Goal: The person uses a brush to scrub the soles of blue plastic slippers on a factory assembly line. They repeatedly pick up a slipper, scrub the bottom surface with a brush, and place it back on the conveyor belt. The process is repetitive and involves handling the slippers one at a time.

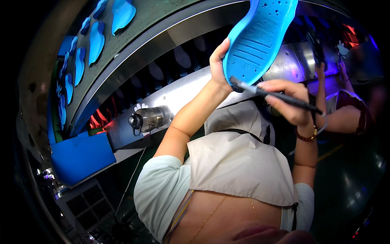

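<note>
Left hand grips a blue sole; right hand, fingers clenched on a brush, touches its heel.

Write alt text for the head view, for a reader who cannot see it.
The person's left hand holds up a blue shoe sole, tread side facing the camera, while the right hand touches a thin dark brush to its heel end. More blue soles lie along a curved conveyor at upper left, and another person's arm shows at right.
</note>
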`<state>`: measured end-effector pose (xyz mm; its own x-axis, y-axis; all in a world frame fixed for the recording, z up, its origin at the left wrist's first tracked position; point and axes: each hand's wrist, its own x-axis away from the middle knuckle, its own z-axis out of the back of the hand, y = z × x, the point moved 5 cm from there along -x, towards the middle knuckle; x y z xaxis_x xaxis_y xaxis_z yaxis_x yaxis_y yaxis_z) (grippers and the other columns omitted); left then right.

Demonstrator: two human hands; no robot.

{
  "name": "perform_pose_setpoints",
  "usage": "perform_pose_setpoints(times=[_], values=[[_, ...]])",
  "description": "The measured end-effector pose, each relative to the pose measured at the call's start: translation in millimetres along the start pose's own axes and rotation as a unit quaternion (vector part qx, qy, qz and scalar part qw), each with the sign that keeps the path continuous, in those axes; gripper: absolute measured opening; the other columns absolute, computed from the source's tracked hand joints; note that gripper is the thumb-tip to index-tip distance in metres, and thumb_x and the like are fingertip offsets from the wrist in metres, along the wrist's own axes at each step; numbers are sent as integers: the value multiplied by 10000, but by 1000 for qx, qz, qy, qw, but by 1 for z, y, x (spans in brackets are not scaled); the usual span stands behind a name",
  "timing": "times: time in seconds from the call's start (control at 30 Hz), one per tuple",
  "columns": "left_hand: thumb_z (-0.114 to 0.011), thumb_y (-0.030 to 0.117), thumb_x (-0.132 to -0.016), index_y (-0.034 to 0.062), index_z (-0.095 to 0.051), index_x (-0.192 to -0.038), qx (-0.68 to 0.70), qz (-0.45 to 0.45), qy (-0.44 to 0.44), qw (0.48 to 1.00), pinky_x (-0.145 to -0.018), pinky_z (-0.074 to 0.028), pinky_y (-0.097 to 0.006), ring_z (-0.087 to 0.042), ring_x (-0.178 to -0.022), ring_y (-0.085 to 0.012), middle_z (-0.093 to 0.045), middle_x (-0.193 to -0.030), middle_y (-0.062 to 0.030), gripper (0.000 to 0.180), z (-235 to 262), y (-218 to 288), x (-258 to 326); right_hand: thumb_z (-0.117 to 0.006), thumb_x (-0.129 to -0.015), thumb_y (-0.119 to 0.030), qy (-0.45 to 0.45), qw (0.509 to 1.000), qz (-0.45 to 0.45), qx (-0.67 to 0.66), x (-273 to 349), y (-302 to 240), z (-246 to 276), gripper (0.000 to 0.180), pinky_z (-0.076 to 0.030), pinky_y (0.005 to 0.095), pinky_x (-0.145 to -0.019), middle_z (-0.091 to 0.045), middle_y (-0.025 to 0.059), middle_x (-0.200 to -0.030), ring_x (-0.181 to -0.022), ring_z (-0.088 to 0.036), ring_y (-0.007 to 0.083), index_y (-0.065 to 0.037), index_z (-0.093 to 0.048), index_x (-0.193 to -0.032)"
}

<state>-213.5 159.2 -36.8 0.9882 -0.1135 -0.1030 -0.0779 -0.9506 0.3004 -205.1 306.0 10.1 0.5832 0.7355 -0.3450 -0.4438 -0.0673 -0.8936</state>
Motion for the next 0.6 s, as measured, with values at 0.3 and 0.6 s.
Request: perform_pose_setpoints(times=[0.3, 0.6], values=[[-544, 331, -790, -15, -508, -1090, -131, 244, 104, 955, -798, -458, -394, -567, -881, -265, -558, -1002, -179, 460, -4, -15, 1, -619, -696, 18, -114, 991, -55, 44, 5, -5, 8, 193, -482, 291, -743, -625, 135, -917, -842, -614, 232, 12, -605, -888], [-604, 326, -758, -12, -460, -1145, -281, 414, 108, 859, -714, -491, -312, -560, -872, -228, -510, -1048, -200, 534, 6, -23, 18, -609, -702, -30, -255, 959, -2, 125, 13, 7, 6, 163, -484, 304, -723, -619, 128, -896, -828, -603, 258, -12, -592, -863]])
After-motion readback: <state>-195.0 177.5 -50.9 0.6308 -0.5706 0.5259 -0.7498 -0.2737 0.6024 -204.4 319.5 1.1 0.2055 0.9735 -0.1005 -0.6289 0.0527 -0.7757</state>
